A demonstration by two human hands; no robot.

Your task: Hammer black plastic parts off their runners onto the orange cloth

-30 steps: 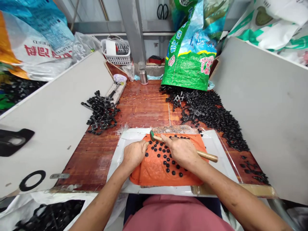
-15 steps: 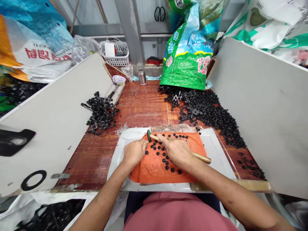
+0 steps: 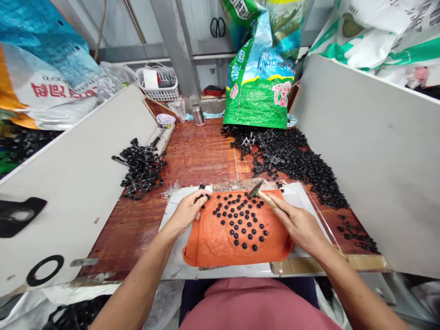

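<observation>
My right hand (image 3: 304, 227) is closed round the wooden handle of a small hammer (image 3: 266, 199); its dark greenish head is tilted over the far right part of an orange rubbery sheet (image 3: 213, 243). Several small black round pieces (image 3: 241, 214) lie scattered on that sheet. At the sheet's far left corner, my left hand (image 3: 187, 211) pinches a small black plastic piece (image 3: 202, 197), partly hidden by the fingers. Beneath the sheet is a pale board (image 3: 304, 195), with a speckled stone-like strip (image 3: 237, 185) showing at its far edge.
Black linked pieces (image 3: 140, 167) are heaped at the left, and a larger black pile (image 3: 299, 160) spreads from a green sack (image 3: 256, 107). Grey panels (image 3: 364, 151) flank the brown table (image 3: 202, 151). A white basket (image 3: 160, 89) and metal-based bottle (image 3: 198, 113) stand behind.
My right hand and the hammer have moved right, away from my left hand. My left hand has shifted slightly left and away, with a black piece now showing at its fingers. The view has shifted slightly.
</observation>
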